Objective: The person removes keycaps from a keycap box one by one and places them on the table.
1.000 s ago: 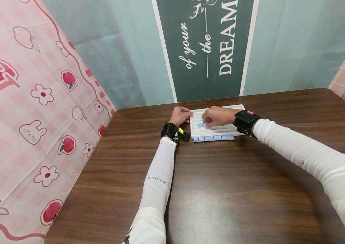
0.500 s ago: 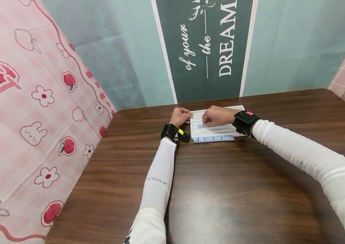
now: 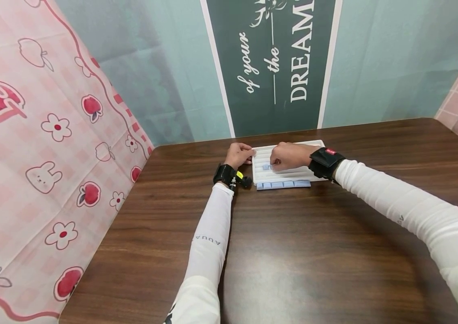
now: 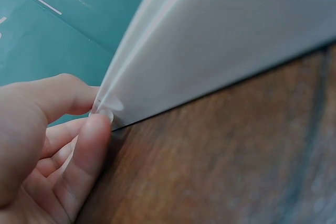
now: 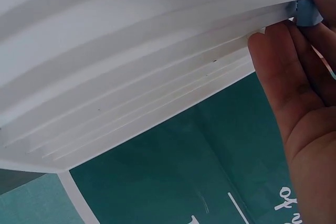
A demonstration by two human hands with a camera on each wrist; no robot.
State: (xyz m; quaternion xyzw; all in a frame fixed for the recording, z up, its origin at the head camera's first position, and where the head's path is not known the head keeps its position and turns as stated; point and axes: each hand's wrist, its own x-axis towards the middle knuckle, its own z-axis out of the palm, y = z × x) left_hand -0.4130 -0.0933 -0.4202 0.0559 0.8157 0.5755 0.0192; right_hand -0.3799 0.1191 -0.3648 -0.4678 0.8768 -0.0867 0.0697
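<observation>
At the back of the table lies a white ridged tray (image 3: 259, 158). My left hand (image 3: 238, 155) pinches its left edge; in the left wrist view thumb and finger meet at a corner of the tray's wall (image 4: 199, 51). Over the tray, my right hand (image 3: 291, 155) has its fingers bent down to the ridges. Between its thumb and fingers, the right wrist view shows a small light-blue piece (image 5: 308, 14), shaped like a keycap, close against a ridge. A row of several similar light-blue pieces (image 3: 283, 185) lies along the tray's front edge.
A small black object (image 3: 246, 181) with a yellow part shows beside my left wrist. The brown wooden table (image 3: 277, 252) extends toward me. A blue-green hanging cloth (image 3: 180, 90) stands right behind the table's back edge, and a pink patterned one (image 3: 63, 171) at the left.
My right hand's fingers have shifted very slightly over the tray, around the light-blue piece. My left hand keeps its place on the tray's edge.
</observation>
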